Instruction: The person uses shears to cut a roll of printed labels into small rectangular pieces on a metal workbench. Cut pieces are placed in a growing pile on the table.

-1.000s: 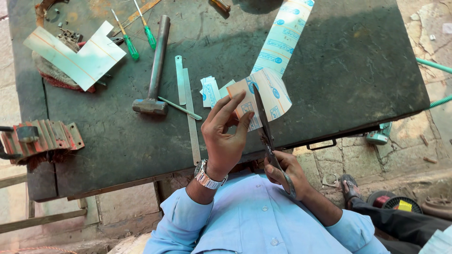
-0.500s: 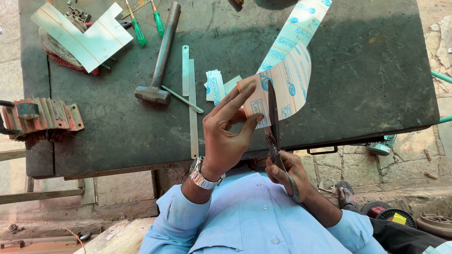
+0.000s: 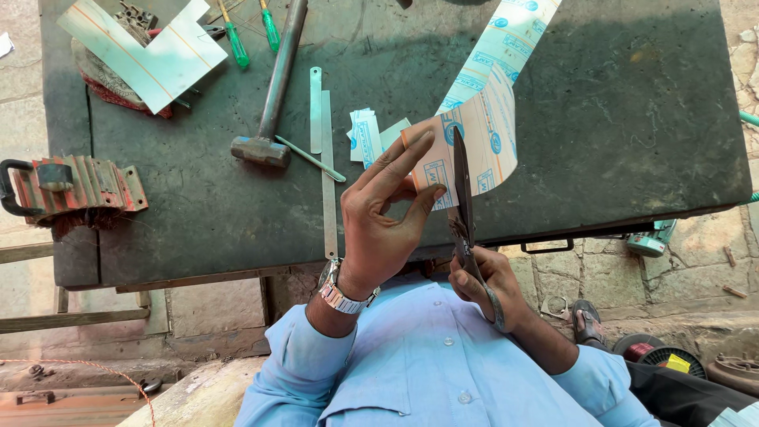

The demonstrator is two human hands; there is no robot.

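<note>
Left hand [image 3: 387,229] pinches the printed strip [image 3: 482,134]; right hand [image 3: 490,289] grips snips [image 3: 462,198] biting it. Hammer [image 3: 273,95], steel rule [image 3: 327,174] lie left of the strip.

Long film-covered strip [image 3: 506,55] and hammer handle [image 3: 286,47] cut off at top edge

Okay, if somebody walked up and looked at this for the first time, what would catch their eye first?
Most likely the long printed sheet strip curling up in the middle, pinched by the left hand while the right hand works the shears into its near edge. After that, the hammer lying on the dark workbench to the left, and the rusty red tool at the bench's left edge.
</note>
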